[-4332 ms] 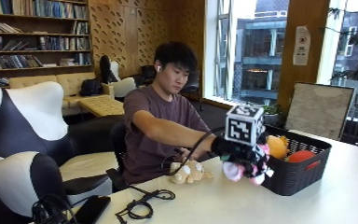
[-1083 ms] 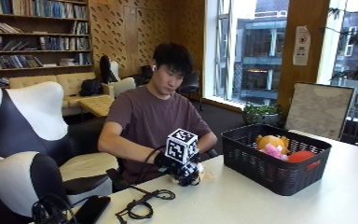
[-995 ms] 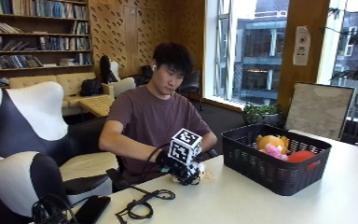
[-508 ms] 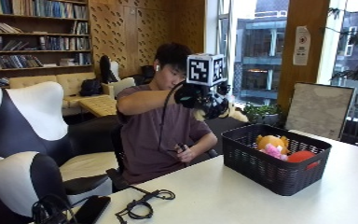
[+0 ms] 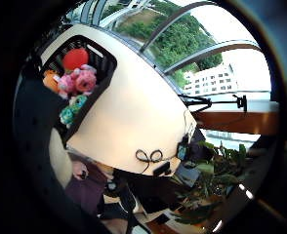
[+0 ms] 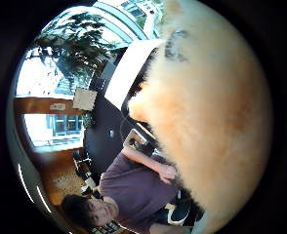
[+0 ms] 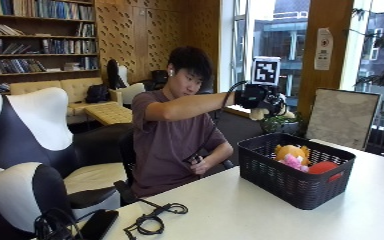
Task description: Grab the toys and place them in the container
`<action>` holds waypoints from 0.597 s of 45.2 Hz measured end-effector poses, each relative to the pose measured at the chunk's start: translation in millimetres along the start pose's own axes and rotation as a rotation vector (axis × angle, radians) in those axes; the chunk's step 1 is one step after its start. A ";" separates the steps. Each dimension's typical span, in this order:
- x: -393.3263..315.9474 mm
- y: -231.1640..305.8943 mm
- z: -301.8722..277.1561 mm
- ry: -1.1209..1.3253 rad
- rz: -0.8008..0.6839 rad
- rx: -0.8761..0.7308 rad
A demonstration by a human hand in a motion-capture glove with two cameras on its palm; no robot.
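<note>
Plush toy [image 7: 269, 113], pale cream and fluffy, gripped in the gloved right hand [image 7: 258, 96], raised at shoulder height above and behind the black basket [image 7: 280, 172]. Fills much of the thumb-side palm view [image 6: 207, 112], fur peach-tinted with a dark stitched mark. Below the hand, in the basket: orange plush [image 7: 292, 151], pink plush [image 7: 290, 161], red ball [image 7: 322, 167], teal toy [image 5: 71, 109]. On the white table [image 7: 258, 210], nearer the seated person: coiled black cable [image 7: 153, 217] and dark phone [image 7: 99, 224]. No readable writing.
</note>
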State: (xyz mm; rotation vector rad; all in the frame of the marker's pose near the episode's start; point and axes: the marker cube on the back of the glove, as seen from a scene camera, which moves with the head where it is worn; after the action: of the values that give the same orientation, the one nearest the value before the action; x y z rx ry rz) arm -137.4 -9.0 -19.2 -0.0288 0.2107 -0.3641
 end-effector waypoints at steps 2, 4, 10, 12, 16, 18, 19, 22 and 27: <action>-19.5 -10.0 4.4 -0.023 -0.009 -0.007; -35.8 -17.6 9.1 -0.028 -0.048 -0.016; -79.8 -38.6 22.1 -0.093 -0.125 -0.026; -86.9 -42.7 26.5 -0.109 -0.134 -0.032; -100.6 -47.0 34.8 -0.165 -0.097 -0.115; -102.8 -47.0 40.1 -0.146 -0.063 -0.195; -100.7 -47.0 43.2 -0.104 -0.029 -0.236; -94.7 -47.2 47.9 -0.002 0.028 -0.287; -109.7 -48.1 35.6 -0.182 -0.111 -0.199</action>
State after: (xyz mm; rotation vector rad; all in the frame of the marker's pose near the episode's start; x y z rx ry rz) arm -246.9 -15.2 40.6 -0.2692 0.0647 -0.4474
